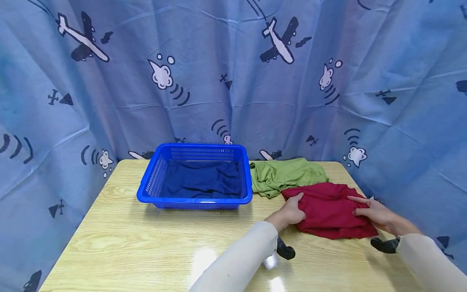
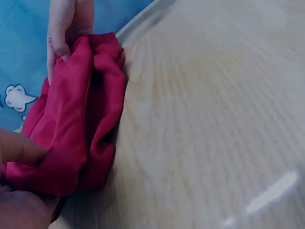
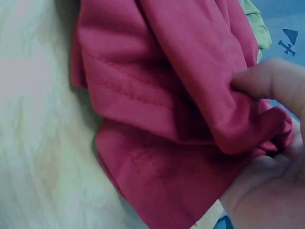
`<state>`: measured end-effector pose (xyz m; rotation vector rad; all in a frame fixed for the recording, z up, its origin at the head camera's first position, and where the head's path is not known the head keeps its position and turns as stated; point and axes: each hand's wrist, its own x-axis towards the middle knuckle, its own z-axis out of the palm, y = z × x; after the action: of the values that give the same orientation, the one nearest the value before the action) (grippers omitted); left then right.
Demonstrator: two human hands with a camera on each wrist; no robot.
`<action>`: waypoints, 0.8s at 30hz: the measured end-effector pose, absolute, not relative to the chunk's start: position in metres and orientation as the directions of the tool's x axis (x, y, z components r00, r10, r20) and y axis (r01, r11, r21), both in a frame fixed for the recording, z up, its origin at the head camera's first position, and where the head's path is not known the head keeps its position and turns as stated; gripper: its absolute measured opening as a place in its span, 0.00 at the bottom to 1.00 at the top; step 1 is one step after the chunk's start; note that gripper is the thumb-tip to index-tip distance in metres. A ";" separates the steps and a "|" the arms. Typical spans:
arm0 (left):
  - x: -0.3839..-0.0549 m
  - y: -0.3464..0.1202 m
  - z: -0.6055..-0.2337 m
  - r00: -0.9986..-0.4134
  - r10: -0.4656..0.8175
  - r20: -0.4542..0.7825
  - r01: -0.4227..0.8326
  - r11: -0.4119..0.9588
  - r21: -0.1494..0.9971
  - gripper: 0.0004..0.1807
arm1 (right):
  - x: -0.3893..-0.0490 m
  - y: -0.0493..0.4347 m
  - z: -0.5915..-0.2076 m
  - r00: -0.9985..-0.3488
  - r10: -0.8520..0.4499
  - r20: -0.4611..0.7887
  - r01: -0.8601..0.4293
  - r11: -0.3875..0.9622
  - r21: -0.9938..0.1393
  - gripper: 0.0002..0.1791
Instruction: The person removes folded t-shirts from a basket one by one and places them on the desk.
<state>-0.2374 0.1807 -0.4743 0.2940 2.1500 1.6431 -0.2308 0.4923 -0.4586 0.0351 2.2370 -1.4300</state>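
A folded red garment [image 1: 330,209] with stitched hems lies over the right part of the table, in creased layers. At its left side my left hand [image 1: 293,210] grips the fabric; in the left wrist view a finger [image 2: 21,148] presses into the cloth. My right hand [image 1: 377,214] holds the opposite side, and the right wrist view shows a roll of red fabric [image 3: 190,71] pinched between thumb and fingers [image 3: 271,83]. Some fingertips of both hands are hidden by the cloth. Just behind lies a crumpled green cloth [image 1: 292,172], partly covered by the red one.
A blue plastic basket [image 1: 193,201] stands left of the green cloth, with a dark navy cloth [image 1: 202,178] spread inside. The light wooden table [image 1: 146,251] ends at a blue curtain [image 1: 219,81] behind and at the sides.
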 end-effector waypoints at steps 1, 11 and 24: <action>-0.239 0.179 -0.474 -0.892 0.404 -0.202 -0.086 0.287 0.954 0.48 | -0.233 0.489 -0.459 -0.888 -0.220 -0.404 0.273 0.456 -0.847 0.37; -0.245 0.170 -0.469 -0.879 0.412 -0.241 -0.114 0.309 0.944 0.46 | -0.242 0.477 -0.461 -0.896 -0.166 -0.413 0.286 0.497 -0.820 0.44; -0.242 0.171 -0.475 -0.866 0.443 -0.232 -0.087 0.325 0.942 0.47 | -0.235 0.485 -0.461 -0.891 -0.182 -0.416 0.284 0.491 -0.824 0.43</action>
<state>-0.2415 0.1712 -0.4749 0.3142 2.1426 1.5654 -0.2348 0.4846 -0.4612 0.0843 2.2861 -1.3847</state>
